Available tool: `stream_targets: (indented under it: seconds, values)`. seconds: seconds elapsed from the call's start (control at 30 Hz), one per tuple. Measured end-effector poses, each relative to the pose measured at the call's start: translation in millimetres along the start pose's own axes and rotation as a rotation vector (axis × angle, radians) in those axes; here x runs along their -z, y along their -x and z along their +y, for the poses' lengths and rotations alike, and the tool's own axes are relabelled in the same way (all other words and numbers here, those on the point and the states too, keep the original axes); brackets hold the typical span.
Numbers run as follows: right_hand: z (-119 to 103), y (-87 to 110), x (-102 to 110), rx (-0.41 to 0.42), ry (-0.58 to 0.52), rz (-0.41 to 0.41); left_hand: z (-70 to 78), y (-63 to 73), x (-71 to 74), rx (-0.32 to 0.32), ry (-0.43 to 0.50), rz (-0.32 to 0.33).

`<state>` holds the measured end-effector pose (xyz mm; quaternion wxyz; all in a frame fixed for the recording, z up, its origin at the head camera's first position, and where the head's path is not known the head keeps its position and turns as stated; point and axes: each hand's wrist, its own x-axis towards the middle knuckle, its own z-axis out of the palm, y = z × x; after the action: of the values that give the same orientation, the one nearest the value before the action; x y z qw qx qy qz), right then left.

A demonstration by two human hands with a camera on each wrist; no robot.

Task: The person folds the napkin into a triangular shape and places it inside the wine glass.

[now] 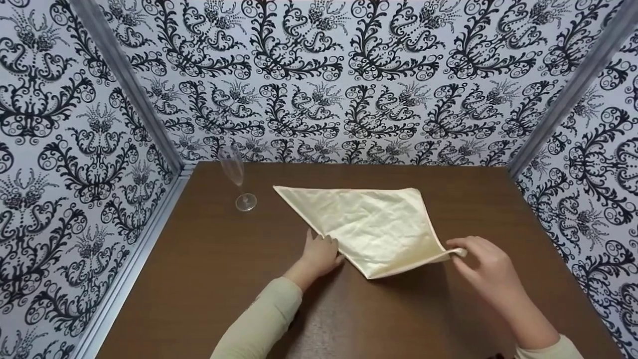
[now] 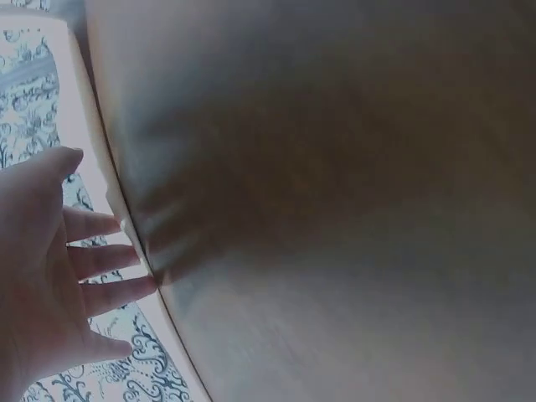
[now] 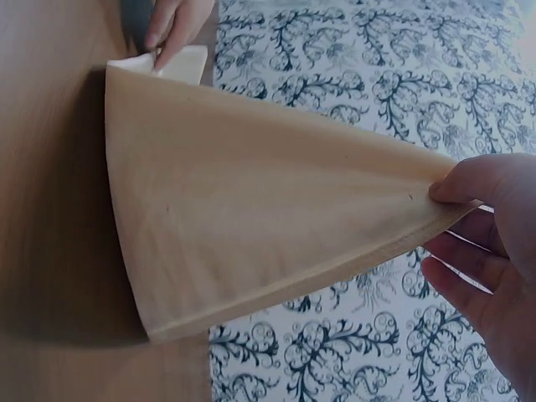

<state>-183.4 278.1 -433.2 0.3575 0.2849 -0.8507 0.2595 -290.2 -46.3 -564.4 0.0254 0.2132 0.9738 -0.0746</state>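
A cream satin cloth napkin (image 1: 369,219) lies spread on the table, with faint creases across it. Its near right corner is raised off the wood, pinched between thumb and fingers of my right hand (image 1: 491,269). The right wrist view shows the lifted flap of the napkin (image 3: 251,201) stretching from those fingertips down to the table. On the napkin's left edge rests my left hand (image 1: 321,254), and in the left wrist view its fingers (image 2: 117,295) are extended with their tips along that edge.
A clear champagne flute (image 1: 239,179) stands at the back left of the brown wooden table (image 1: 224,269), left of the napkin. Walls with a black-and-white scroll pattern (image 1: 319,99) enclose the back and both sides, with grey metal posts (image 1: 132,85) at the corners.
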Motion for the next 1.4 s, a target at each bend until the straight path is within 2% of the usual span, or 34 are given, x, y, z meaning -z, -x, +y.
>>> stream_targets:
  seconds: [0.17, 0.3, 0.57, 0.77, 0.97, 1.23, 1.4]
  values:
    - [-10, -3.1, -12, -0.004, -0.037, 0.022, -8.5, -8.6, -0.9, 0.018, 0.036, 0.007]
    - [-19, -6.9, -24, 0.009, -0.085, 0.021, -17.3, -16.4, -3.0, 0.056, 0.065, 0.01]
    - [-41, -15.1, -41, 0.005, -0.176, 0.01, -32.1, -28.7, -2.9, 0.124, 0.12, -0.035]
    - [-51, -20.5, -49, 0.011, -0.213, 0.015, -39.3, -35.5, 2.2, 0.136, 0.126, -0.043]
    - [-63, -24.5, -58, -0.005, -0.286, 0.02, -46.3, -37.4, 8.1, 0.145, 0.113, -0.069]
    - [-79, -25.0, -70, -0.018, -0.359, 0.008, -55.9, -40.0, 10.3, 0.163, 0.172, -0.066]
    - [-87, -24.2, -76, -0.013, -0.387, -0.012, -59.5, -41.8, 12.1, 0.18, 0.193, -0.086]
